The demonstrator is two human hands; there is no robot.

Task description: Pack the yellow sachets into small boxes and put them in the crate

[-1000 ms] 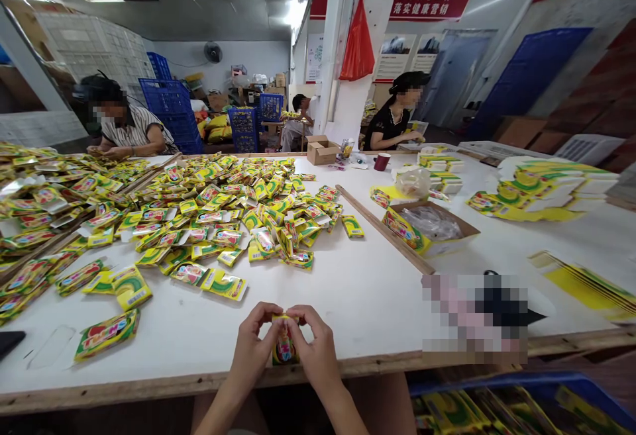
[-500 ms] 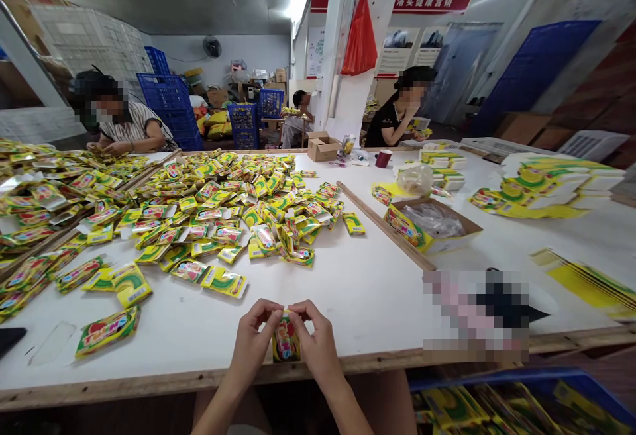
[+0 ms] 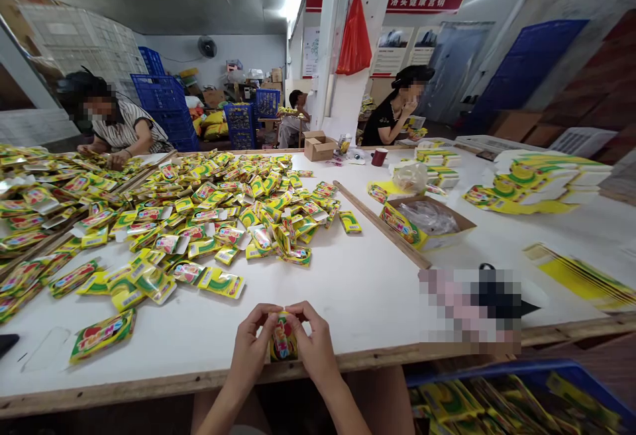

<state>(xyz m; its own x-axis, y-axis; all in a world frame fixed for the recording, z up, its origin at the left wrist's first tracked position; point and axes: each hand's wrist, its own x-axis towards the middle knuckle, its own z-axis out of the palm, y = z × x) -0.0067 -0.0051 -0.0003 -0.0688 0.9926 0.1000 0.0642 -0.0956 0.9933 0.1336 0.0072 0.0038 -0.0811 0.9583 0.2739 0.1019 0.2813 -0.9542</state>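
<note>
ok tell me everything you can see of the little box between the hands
The small box looks like printed card, with colourful lettering running lengthwise on a face of red, green and yellow. It is by the wooden front edge of the white table. The left hand and right hand pinch its far end with thumbs and fingers, where a pale sliver shows. They partly cover it; whether it lies flat or tilts is unclear.

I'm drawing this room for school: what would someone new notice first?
Probably the heap of yellow packets on the left of the table. Then the red bag on the pillar, just right of the middle. In front, at the table's edge, the left hand and right hand pinch one packet.
</note>
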